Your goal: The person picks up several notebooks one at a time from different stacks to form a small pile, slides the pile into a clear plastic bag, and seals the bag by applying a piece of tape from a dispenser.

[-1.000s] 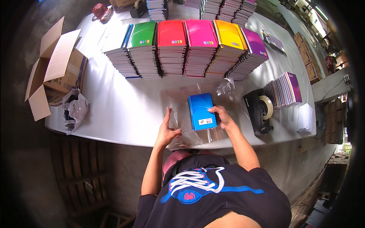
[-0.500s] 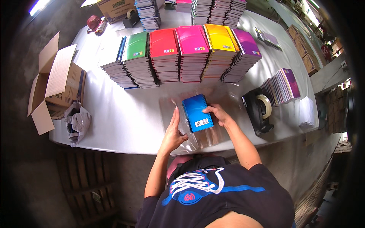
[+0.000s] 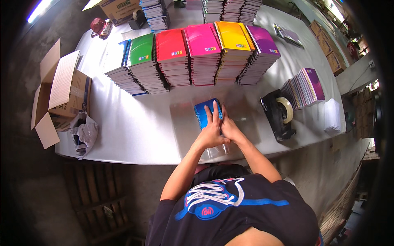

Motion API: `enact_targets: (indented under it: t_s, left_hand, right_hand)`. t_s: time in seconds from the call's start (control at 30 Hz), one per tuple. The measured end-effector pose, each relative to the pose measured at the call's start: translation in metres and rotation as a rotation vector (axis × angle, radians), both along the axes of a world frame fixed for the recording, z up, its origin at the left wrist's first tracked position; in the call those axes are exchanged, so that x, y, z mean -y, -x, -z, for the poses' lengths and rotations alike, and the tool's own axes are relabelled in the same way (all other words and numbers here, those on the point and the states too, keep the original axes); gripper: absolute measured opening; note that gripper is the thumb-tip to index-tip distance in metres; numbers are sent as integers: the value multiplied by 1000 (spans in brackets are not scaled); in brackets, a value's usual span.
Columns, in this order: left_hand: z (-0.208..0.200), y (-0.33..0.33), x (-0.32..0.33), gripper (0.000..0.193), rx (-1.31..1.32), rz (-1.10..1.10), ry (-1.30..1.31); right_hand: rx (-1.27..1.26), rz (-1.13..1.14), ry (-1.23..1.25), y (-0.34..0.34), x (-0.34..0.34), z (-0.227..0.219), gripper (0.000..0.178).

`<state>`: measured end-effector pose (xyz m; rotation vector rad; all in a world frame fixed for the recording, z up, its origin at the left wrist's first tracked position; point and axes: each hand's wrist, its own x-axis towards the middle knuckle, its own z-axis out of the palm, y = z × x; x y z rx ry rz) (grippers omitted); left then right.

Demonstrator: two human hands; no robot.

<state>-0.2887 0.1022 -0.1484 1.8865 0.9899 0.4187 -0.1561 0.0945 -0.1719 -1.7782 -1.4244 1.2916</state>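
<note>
Blue notebook (image 3: 200, 112) under the left fingers (image 3: 216, 112), on clear plastic (image 3: 184, 123)

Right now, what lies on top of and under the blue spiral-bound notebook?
Fingers of the left hand spread over the blue spiral-bound notebook, hiding part of its cover. Clear plastic sheeting shows around it on the white table; what lies beneath the notebook is covered.

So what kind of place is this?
It looks like a workroom, maybe a packing room. There are tall stacks of notebooks on a big white table, a black tape dispenser, and an open cardboard box at the left.
</note>
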Motion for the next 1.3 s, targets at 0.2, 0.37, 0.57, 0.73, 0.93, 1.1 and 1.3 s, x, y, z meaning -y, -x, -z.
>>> enact_targets:
  t_s: [0.2,0.37,0.57,0.73,0.93,1.1,1.3]
  left_hand:
    - [6,-2,6,148,357,-75,170]
    - [-17,22,4,102,333,-280,207]
    - [-2,44,-2,62,-334,-23,-353]
    - [-14,38,-3,62,-460,-14,-359]
    - [-14,35,-3,61,-468,-27,-323]
    - [-17,36,-4,60,-462,-15,-320]
    - [-17,36,-4,58,-428,-20,-349]
  right_hand:
    - [184,-28,-276,5,3,25,69]
    - [208,-47,-344,-1,13,23,66]
    - [5,60,-126,4,10,13,66]
    - [172,141,-165,-20,16,11,71]
    - [834,290,-237,-36,64,40,56]
    - [237,583,-338,-43,51,7,50]
    - [596,409,-423,-72,45,-9,18]
